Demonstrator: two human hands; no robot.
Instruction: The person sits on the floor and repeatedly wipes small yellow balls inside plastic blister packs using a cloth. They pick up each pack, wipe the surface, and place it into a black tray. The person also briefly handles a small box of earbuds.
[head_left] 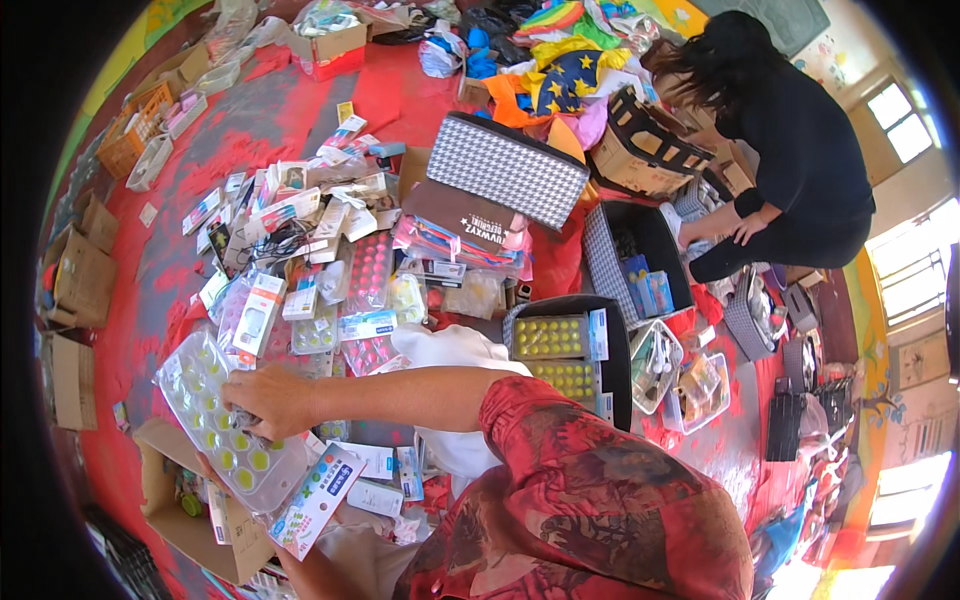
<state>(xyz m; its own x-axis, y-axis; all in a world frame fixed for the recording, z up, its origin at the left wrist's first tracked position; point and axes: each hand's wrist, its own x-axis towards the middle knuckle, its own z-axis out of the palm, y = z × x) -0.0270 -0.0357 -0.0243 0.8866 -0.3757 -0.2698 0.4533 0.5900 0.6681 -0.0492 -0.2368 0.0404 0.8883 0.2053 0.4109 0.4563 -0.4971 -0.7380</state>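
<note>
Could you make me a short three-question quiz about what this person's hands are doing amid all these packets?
1. True or false: the right hand rests on a clear blister tray of yellow-green discs.
2. What lies in the dark box to the right of the arm? A) trays of yellow discs B) folded cloth C) shoes
3. Where is the other person, and what are they dressed in?

Key
1. True. The left hand is mostly hidden beneath the tray, seemingly holding it from below.
2. A
3. At the upper right, bent over dark fabric boxes, dressed in black.
</note>
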